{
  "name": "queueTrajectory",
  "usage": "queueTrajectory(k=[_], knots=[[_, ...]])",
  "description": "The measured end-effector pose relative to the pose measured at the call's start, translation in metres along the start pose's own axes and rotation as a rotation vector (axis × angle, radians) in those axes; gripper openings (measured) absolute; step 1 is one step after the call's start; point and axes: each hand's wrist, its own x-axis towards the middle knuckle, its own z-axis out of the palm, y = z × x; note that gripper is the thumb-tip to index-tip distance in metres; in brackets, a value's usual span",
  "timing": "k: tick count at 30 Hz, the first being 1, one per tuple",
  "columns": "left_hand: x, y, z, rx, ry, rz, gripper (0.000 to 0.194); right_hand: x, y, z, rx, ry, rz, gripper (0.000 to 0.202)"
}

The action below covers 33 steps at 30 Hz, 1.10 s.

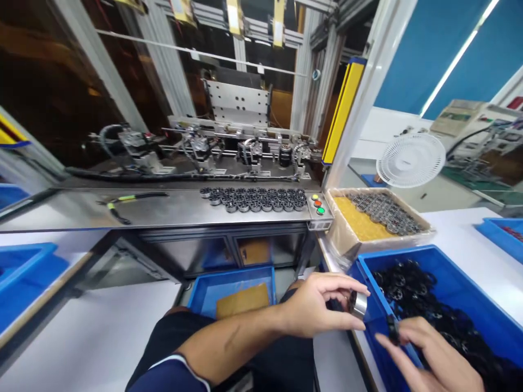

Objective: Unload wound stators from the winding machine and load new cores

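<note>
My left hand (314, 305) reaches across to the right with its thumb and fingers closed around a short silver metal ring (358, 305). Just beyond it, over the near edge of a blue bin, my right hand (429, 348) pinches a small black part (393, 329) with a rounded edge; its exact kind is hard to make out. The ring and the black part are apart, with a small gap between them. Inside the blue bin (435, 251) lie many similar black parts (408, 288), heaped loosely.
Rows of dark round parts (261, 200) stand on the metal bench beside a button box (320, 211). A carton (341, 247) of metal rings is behind the bin. Pliers (122, 202) lie at left. A fan (411, 160) stands at right; a yellow light-curtain post (345, 111) rises mid-right.
</note>
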Motion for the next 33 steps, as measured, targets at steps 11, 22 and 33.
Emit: queueTrajectory(k=[11, 22, 33], knots=[[-0.003, -0.011, 0.031, -0.182, -0.109, -0.284, 0.072, 0.008, -0.021, -0.001, 0.040, 0.002, -0.101, 0.007], [0.001, -0.004, 0.027, -0.152, -0.040, -0.319, 0.081, 0.000, -0.007, -0.009, -0.071, -0.035, -0.140, 0.033], [0.001, -0.003, 0.028, -0.225, -0.038, -0.395, 0.085, 0.004, -0.008, -0.010, -0.031, -0.017, -0.169, 0.037]])
